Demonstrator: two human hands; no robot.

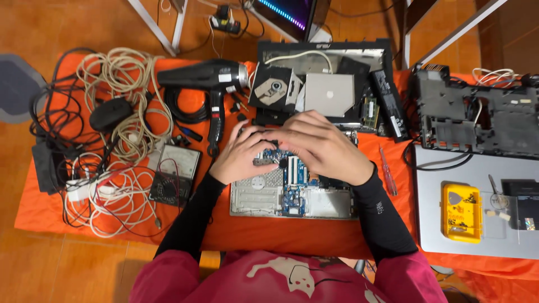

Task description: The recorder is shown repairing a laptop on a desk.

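Note:
An opened laptop base (264,199) with a blue circuit board (293,193) lies on the orange cloth in front of me. My left hand (242,154) rests on the board's upper left, fingers curled around a small dark part. My right hand (323,143) lies over the board's upper middle, its fingers overlapping the left hand's fingertips. What sits under the fingers is hidden. Both arms wear black sleeves.
A black hair dryer (213,78), a multimeter (177,174) and tangled cables (120,140) lie to the left. Behind are an optical drive (328,92) and a laptop shell (323,53). Right: a red screwdriver (387,171), a black chassis (477,118), a silver lid (438,224) bearing a yellow parts box (461,212).

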